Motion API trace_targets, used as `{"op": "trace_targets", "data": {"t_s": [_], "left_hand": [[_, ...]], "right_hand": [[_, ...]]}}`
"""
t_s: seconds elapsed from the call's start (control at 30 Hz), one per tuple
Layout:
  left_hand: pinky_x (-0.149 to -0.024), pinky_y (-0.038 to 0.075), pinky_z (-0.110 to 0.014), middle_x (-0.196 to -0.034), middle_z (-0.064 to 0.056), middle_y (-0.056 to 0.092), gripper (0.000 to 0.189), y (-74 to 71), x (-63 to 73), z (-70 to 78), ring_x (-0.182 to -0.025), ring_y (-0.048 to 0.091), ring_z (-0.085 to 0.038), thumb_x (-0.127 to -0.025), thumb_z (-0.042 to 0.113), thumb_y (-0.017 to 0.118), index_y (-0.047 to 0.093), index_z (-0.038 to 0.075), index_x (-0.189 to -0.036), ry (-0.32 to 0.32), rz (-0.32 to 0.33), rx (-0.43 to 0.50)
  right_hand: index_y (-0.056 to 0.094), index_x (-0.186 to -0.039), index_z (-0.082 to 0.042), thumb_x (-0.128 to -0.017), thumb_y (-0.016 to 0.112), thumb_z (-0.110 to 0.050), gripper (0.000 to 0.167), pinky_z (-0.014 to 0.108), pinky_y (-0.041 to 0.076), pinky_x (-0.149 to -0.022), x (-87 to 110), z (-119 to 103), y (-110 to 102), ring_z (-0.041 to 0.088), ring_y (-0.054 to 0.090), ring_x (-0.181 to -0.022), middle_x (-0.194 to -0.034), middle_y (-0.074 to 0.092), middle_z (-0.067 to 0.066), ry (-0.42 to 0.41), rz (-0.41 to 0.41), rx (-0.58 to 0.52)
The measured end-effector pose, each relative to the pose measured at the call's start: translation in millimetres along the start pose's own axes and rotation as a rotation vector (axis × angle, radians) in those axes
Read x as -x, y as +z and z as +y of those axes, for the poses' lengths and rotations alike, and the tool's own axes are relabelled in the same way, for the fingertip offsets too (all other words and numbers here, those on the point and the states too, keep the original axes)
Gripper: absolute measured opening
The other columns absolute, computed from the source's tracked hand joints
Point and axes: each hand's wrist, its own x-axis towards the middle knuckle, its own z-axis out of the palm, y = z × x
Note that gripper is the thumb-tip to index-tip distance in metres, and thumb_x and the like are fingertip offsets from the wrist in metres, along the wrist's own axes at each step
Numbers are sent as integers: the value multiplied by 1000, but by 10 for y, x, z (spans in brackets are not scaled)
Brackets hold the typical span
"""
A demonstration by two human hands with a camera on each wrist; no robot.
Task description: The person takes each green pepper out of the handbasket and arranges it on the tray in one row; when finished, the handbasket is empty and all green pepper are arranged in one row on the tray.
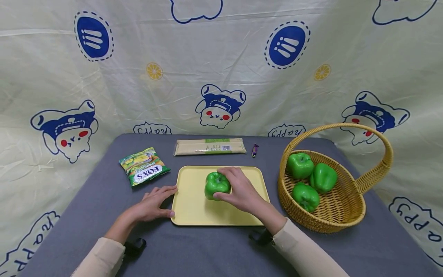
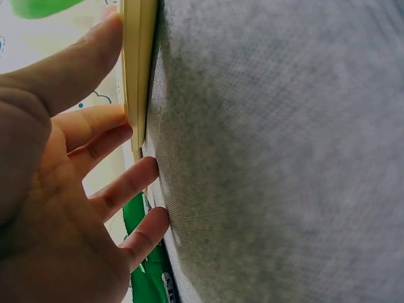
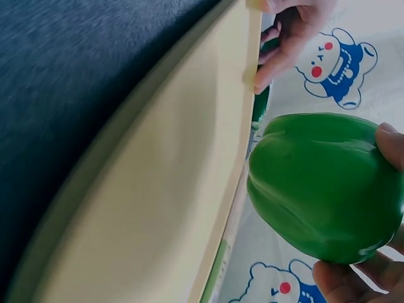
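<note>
My right hand (image 1: 240, 190) grips a green bell pepper (image 1: 217, 185) between thumb and fingers. In the right wrist view the held pepper (image 3: 325, 186) hangs clear of the pale yellow tray (image 3: 145, 164). My left hand (image 1: 154, 204) touches the left rim of the tray (image 1: 188, 215) with its thumb and fingertips. Seen from the left wrist, that hand (image 2: 69, 189) has its fingers spread and mostly straight, against the tray's edge (image 2: 140, 69).
Right of the tray stands a wicker basket (image 1: 346, 207) with a tall handle; three green bell peppers (image 1: 323, 177) lie in it. A green Fox's packet (image 1: 143, 166) is at the left. Behind the tray lie a flat clear-wrapped pack (image 1: 209, 147) and a small purple-wrapped piece (image 1: 255, 150).
</note>
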Motion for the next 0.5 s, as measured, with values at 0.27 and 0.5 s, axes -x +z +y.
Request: {"op": "trace_targets", "data": {"t_s": [0.27,0.5], "left_hand": [[-93,26,-55,-150,-8,35,81,4,-2,0,-125,35,-30,-79,43,71,36,12,-146,1,0,-1],[-92,27,-54,-149,-9,36,81,-7,6,9,-125,35,-31,-79,43,71,37,11,-145,10,4,-1]], "right_hand": [[54,-127,-9,-73,79,-37,66,38,47,-86,-108,-102,176,21,51,-108,-124,57,7,-17,-51,7],[54,-128,-9,-74,79,-38,66,36,46,-86,-205,-158,309,21,50,-106,-124,57,7,-34,-82,8]]}}
